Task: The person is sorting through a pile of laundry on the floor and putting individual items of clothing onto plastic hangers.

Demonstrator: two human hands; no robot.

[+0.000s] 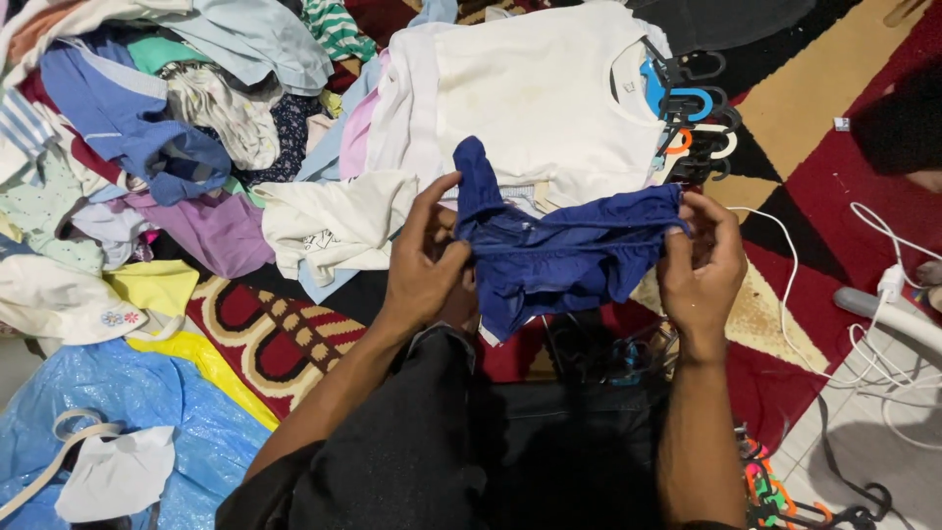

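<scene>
From the head camera we see our left hand and right hand each pinching an end of a small dark blue garment, stretched between them above our lap and the patterned rug. We judge it is being straightened for folding; next it needs an even fold. White shirts on hangers lie just beyond.

Blue plastic bag — edge-cropped
</scene>
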